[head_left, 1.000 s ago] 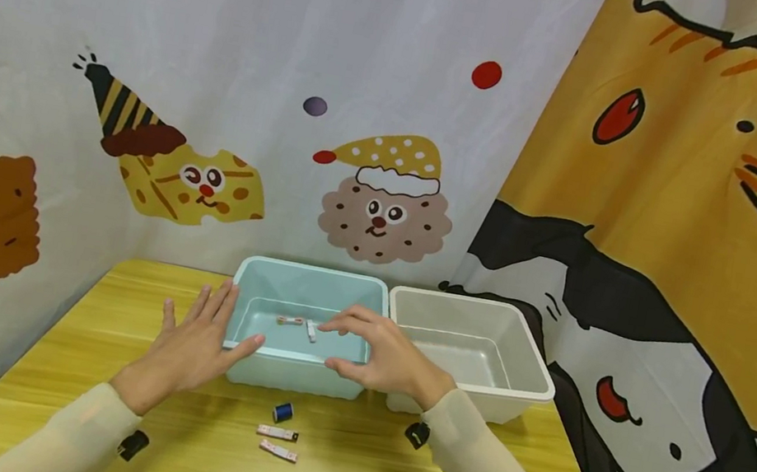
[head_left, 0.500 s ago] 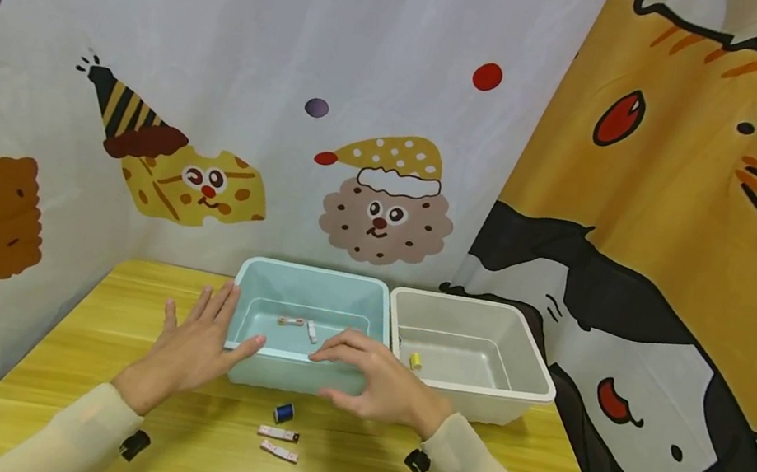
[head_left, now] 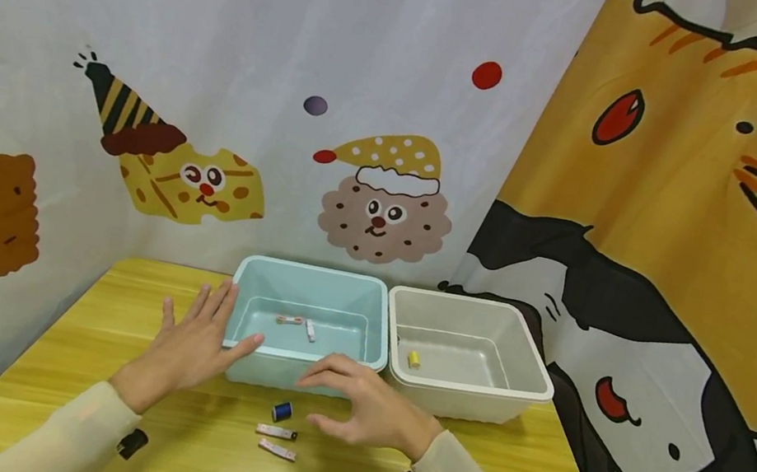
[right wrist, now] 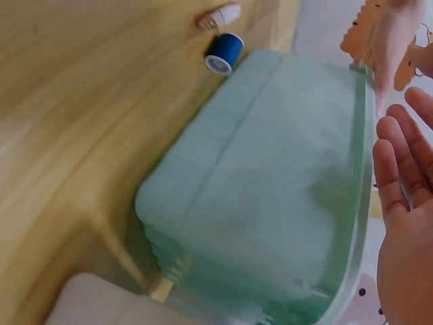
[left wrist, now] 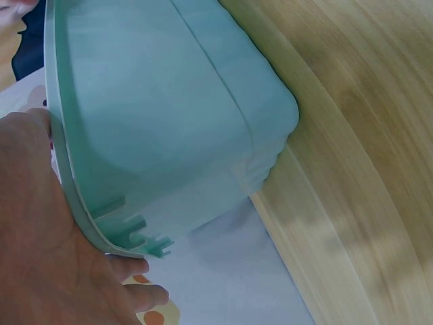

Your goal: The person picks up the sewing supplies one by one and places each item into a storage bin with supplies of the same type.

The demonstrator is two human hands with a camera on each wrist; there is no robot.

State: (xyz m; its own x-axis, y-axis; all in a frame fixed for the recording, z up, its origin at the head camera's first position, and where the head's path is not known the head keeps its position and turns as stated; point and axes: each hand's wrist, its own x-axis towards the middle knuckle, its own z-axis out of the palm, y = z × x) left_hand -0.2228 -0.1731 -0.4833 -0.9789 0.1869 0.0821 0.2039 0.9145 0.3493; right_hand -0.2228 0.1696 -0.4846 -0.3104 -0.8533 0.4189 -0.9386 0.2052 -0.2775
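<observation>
My left hand (head_left: 189, 346) rests with spread, straight fingers on the left rim of the light blue bin (head_left: 303, 374). In the left wrist view that hand (left wrist: 61, 230) lies along the bin's rim. My right hand (head_left: 368, 406) hovers in front of the bin, fingers loosely bent and apart from the thumb, with nothing between them. Just left of its fingertips, a blue thread spool (head_left: 281, 411) lies on the table. Nearer the front are two small flat white strips with red markings, one (head_left: 276, 432) above the other (head_left: 277, 450).
Inside the blue bin lie a small pinkish strip (head_left: 289, 320) and a small white piece (head_left: 310, 331). To its right stands an off-white bin (head_left: 466, 387) with a yellow thread spool (head_left: 414, 359) in it. Behind the wooden table (head_left: 65, 359) hangs a printed curtain (head_left: 231, 36).
My right hand has drawn back from over the blue bin, down toward the table's front. This uncovers the yellow spool in the off-white bin. The left hand stays put.
</observation>
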